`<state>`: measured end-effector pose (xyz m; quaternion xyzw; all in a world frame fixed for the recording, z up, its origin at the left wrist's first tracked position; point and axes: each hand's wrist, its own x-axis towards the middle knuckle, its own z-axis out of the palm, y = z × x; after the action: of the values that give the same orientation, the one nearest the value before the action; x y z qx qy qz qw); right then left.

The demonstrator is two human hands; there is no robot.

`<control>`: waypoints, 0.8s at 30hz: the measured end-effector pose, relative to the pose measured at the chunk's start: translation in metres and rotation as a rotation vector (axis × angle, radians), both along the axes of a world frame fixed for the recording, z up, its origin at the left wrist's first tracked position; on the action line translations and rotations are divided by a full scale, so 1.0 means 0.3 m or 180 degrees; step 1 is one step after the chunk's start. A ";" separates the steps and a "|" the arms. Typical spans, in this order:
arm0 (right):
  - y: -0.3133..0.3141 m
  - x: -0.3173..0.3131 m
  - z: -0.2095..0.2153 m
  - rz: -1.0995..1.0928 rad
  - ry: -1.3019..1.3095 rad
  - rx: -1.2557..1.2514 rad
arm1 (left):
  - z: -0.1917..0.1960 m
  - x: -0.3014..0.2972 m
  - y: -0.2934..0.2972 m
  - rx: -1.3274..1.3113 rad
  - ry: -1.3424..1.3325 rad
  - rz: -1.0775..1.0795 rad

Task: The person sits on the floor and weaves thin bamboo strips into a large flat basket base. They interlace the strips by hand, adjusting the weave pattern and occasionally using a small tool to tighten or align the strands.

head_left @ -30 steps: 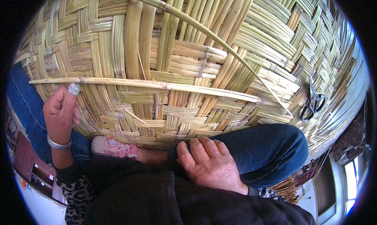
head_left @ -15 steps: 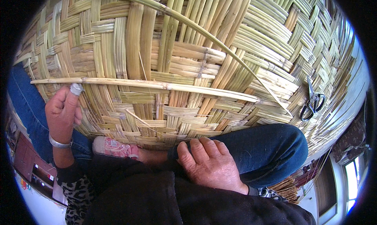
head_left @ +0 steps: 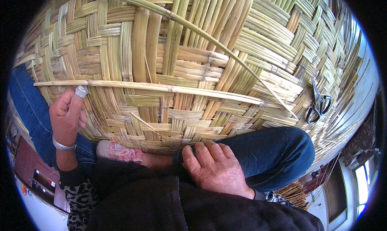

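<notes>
A large woven mat of pale green and straw-coloured reed strips [head_left: 189, 122] spreads before me and reaches onto my crossed legs. At its left side is my left hand [head_left: 68, 112], fingers curled in and the thumb pointing up, its tip wrapped in grey-white tape. The thumb tip sits just under the left part of a long split reed [head_left: 161, 87] lying across the weave. Nothing shows inside that hand. My right hand [head_left: 217, 168] rests palm down by my bent knee, its fingers loosely bent and slightly apart, holding nothing.
Black-handled scissors [head_left: 318, 106] lie on the mat at the right. A longer green reed [head_left: 217, 43] slants over the weave. Loose strip ends [head_left: 346, 98] stick out along the right edge. Behind my right knee is a bundle of brown stalks [head_left: 294, 194].
The view has shifted slightly, and my left hand appears a little further right with its thumb still by the reed's left part. My right hand stays resting.
</notes>
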<state>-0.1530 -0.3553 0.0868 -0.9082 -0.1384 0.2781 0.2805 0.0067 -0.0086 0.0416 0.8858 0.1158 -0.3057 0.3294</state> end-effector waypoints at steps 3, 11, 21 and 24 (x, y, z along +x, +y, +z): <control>0.000 -0.003 -0.005 0.0009 -0.0113 0.0007 | -0.002 -0.002 -0.001 0.0021 -0.0008 0.0002; -0.003 -0.002 0.003 0.0008 0.0207 -0.0015 | -0.003 -0.002 0.006 0.0005 0.0013 -0.0002; 0.002 0.001 0.010 -0.0005 0.0247 -0.0050 | 0.001 -0.001 -0.005 -0.0001 -0.0012 0.0016; 0.003 0.002 0.011 -0.0020 0.0237 -0.0050 | -0.001 -0.005 -0.002 0.0051 -0.0016 0.0030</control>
<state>-0.1524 -0.3546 0.0900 -0.8998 -0.1228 0.3119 0.2792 0.0053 -0.0094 0.0412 0.8886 0.1217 -0.3009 0.3241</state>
